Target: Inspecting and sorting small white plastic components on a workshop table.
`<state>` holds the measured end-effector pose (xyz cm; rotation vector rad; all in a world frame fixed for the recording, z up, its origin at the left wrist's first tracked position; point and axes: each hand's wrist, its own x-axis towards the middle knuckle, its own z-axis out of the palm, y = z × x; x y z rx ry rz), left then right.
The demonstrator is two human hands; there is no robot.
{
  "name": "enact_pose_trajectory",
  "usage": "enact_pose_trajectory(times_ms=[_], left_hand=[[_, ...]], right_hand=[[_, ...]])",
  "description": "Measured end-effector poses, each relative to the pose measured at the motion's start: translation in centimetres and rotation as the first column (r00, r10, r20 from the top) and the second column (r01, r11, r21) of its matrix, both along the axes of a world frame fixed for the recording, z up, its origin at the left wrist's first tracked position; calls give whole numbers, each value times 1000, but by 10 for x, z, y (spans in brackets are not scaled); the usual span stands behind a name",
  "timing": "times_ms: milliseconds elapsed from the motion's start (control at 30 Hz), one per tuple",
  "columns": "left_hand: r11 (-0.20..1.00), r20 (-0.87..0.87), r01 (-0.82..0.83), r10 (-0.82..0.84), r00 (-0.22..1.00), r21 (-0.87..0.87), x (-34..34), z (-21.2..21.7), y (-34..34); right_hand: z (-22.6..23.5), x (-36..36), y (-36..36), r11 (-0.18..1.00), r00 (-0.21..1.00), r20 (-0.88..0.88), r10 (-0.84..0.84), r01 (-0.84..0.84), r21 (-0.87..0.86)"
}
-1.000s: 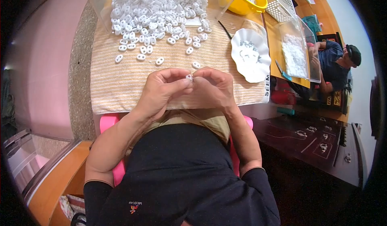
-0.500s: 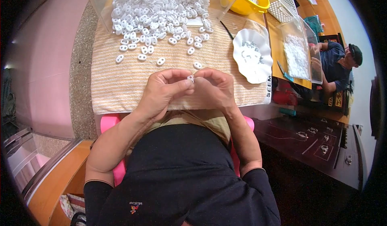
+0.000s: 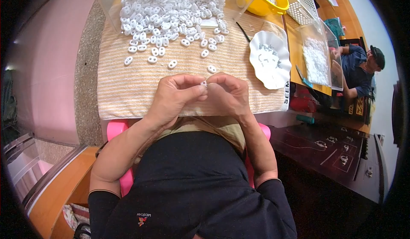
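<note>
A wooden table [image 3: 296, 49] stands right of my striped towel [image 3: 124, 85], which bears a white dish [image 3: 273, 79]. Over the towel, my left hand [image 3: 173, 94] pinches a small white piece [image 3: 204, 84]; my right hand [image 3: 232, 96] adjoins it, grip indeterminable.

A person's bare left forearm [image 3: 136, 147] slants up from the lower left, the right forearm [image 3: 260, 147] from the lower right. The left hand [image 3: 173, 94] and right hand [image 3: 234, 94] face each other near the centre, fingertips [image 3: 200, 80] close together, left thumb [image 3: 195, 92] and forefinger [image 3: 188, 79] pinched, right fingers [image 3: 227, 80] curled inward.
</note>
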<state>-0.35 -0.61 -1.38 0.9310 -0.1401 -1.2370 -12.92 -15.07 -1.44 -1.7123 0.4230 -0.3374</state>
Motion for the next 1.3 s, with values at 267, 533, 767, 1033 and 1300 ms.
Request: enact_pose_trajectory(times_ms=[267, 533, 767, 1033, 1300], left_hand=[[1000, 22, 1, -1, 1000, -3, -1, -5, 0], [1000, 46, 0, 2, 999, -31, -1, -5, 1], [1000, 57, -11, 13, 998, -21, -2, -6, 1], [1000, 163, 11, -7, 987, -24, -1, -7, 0], [1000, 106, -2, 5, 994, -24, -2, -4, -1]], right_hand=[[-2, -1, 1, 998, 998, -55, -5, 8, 60], [-1, -1, 1, 1000, 995, -101, 12, -11, 8], [2, 1, 4, 998, 992, -123, -18, 25, 54], [16, 4, 11, 982, 995, -98, -16, 34, 185], [12, 2, 12, 987, 997, -45, -66, 72, 143]])
